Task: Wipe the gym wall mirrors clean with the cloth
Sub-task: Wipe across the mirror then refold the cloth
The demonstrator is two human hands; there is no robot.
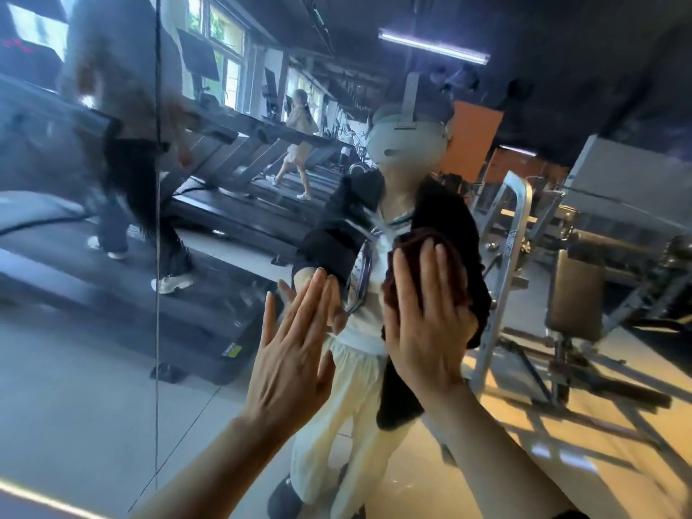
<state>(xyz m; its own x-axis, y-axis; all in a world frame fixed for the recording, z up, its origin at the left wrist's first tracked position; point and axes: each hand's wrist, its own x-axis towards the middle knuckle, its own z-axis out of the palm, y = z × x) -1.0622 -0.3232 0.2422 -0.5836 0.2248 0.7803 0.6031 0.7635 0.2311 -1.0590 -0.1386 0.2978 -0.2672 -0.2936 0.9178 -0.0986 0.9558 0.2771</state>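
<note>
A large wall mirror (561,106) fills the view, with a vertical seam (157,219) between two panels on the left. My right hand (427,320) presses a dark brown cloth (412,243) flat against the glass with straight fingers. The cloth bunches out above my fingertips and past the right side of the hand. Just to the left, my left hand (296,350) rests flat on the mirror, fingers straight and together, holding nothing. My own reflection stands directly behind both hands.
The mirror reflects a row of treadmills (224,204) with people walking on them at left and centre. A weight bench and metal rack (573,294) are reflected at right. A bright strip (45,500) crosses the bottom left corner.
</note>
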